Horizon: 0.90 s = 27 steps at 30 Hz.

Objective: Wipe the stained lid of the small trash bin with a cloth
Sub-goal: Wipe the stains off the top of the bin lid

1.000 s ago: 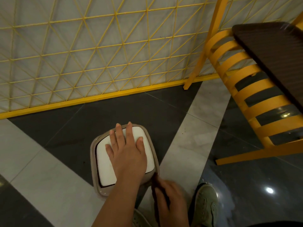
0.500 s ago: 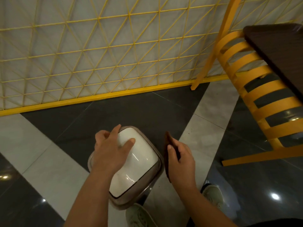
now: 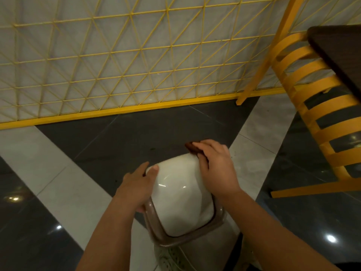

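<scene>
The small trash bin has a glossy white lid (image 3: 179, 194) in a brown rim (image 3: 156, 233) and is tilted toward me, over the tiled floor. My left hand (image 3: 137, 184) grips the bin's left side, thumb on the lid's upper left corner. My right hand (image 3: 214, 169) holds a dark brown cloth (image 3: 192, 148) against the lid's far right corner; most of the cloth is hidden under my fingers.
A yellow wire-grid fence (image 3: 117, 65) with a yellow base rail runs along the wall behind. A yellow slatted chair (image 3: 320, 118) and a dark tabletop (image 3: 340, 49) stand at right. A light shoe (image 3: 172, 257) shows under the bin.
The bin has tipped further toward me and come closer. My right hand with the cloth moved from beside the bin onto the lid's far right corner. My left hand slid to the left side.
</scene>
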Tool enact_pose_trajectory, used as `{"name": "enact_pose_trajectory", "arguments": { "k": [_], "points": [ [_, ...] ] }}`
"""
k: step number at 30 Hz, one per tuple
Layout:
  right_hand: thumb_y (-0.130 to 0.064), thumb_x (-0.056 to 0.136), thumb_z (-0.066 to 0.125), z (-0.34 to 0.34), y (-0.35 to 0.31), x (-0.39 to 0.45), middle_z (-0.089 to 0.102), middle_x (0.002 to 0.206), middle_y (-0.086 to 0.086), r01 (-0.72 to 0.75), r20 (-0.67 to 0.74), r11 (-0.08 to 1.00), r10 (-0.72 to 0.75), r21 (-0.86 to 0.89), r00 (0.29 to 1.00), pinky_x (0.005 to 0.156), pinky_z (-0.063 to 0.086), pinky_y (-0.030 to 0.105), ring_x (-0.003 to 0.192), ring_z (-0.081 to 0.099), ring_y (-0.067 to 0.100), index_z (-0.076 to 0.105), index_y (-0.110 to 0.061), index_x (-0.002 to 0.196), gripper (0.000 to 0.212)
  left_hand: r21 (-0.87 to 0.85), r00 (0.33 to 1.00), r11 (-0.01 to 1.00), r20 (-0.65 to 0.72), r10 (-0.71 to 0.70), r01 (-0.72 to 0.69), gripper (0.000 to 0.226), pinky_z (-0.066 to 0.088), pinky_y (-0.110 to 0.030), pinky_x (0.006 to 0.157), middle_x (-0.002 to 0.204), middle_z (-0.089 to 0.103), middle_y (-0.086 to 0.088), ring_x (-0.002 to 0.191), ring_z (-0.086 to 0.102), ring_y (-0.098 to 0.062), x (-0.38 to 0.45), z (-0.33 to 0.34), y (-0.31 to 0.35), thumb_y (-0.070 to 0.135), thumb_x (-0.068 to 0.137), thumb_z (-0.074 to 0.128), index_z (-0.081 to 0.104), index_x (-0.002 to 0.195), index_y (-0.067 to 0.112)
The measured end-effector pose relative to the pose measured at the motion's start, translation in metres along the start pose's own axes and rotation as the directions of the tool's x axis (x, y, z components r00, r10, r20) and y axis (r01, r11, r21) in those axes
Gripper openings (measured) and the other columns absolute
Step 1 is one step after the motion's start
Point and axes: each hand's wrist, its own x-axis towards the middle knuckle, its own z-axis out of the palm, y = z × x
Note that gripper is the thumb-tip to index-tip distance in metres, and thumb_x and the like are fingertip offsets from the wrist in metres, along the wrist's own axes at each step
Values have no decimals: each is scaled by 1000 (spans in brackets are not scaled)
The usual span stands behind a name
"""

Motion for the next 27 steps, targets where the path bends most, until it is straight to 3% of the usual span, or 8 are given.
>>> {"name": "enact_pose_trajectory", "arguments": {
  "k": [3, 7, 10, 13, 15, 19, 24, 27],
  "points": [
    [-21, 97, 47, -5, 9, 6, 52, 130, -6, -26, -37, 999, 25, -28, 999, 98, 27, 18, 118, 40, 11, 55, -27, 129, 33, -122, 995, 992, 90, 47, -36, 57, 60, -45, 58, 152, 27, -7, 120, 49, -41, -3, 11, 7, 64, 87, 43, 34, 141, 47],
    [-18, 95, 49, -11, 20, 7, 54, 129, -2, 3, -75, 998, -7, -57, 997, 99, 29, 22, 118, 43, 16, 57, -24, 128, 34, -6, 986, 986, 34, 164, -164, 52, 49, -54, 93, 152, 23, -11, 129, 40, -39, -4, 27, 15, 64, 91, 29, 31, 141, 47],
    [-17, 92, 47, -14, 22, -7, 58, 123, 2, 85, -70, 989, -94, -120, 993, 97, 35, 30, 112, 48, 21, 60, -21, 123, 34, 78, 978, 976, -23, 208, -206, 45, 42, -49, 101, 146, 27, -12, 123, 44, -38, -13, 37, 20, 55, 97, 20, 33, 138, 42],
    [-24, 87, 43, -16, 19, -28, 62, 116, 3, 177, -64, 961, -194, -211, 979, 92, 41, 33, 104, 52, 22, 64, -20, 116, 36, 99, 977, 973, 1, 212, -211, 43, 36, -41, 99, 140, 33, -11, 115, 49, -34, -19, 41, 25, 51, 99, 15, 33, 137, 38],
    [-29, 80, 54, -11, 15, -40, 62, 113, 1, 291, -24, 920, -308, -263, 951, 92, 43, 32, 102, 55, 20, 64, -22, 114, 36, 92, 976, 972, 14, 215, -216, 42, 36, -40, 96, 137, 34, -10, 108, 48, -29, -18, 41, 27, 49, 100, 15, 32, 137, 37],
    [-20, 85, 57, 15, 3, -72, 64, 109, 0, 529, 9, 841, -531, -109, 847, 89, 40, 26, 95, 53, 16, 62, -22, 114, 30, 94, 973, 969, 1, 231, -231, 43, 35, -41, 99, 134, 37, -12, 114, 48, -31, -16, 43, 25, 48, 101, 15, 32, 139, 35],
    [-21, 90, 53, 11, 33, -106, 55, 117, -6, 642, 153, 761, -627, -92, 764, 89, 42, 24, 98, 52, 13, 64, -26, 115, 28, 88, 963, 960, -16, 268, -266, 44, 35, -40, 97, 138, 35, -9, 113, 50, -31, -18, 43, 22, 51, 99, 15, 33, 138, 38],
    [-27, 94, 48, -11, 51, -105, 54, 119, -6, 534, -2, 840, -537, -92, 844, 94, 39, 22, 103, 52, 12, 61, -27, 116, 25, 55, 965, 963, -15, 263, -262, 48, 32, -41, 104, 150, 26, -9, 127, 44, -32, -17, 46, 22, 53, 99, 16, 25, 145, 41]
  ]
}}
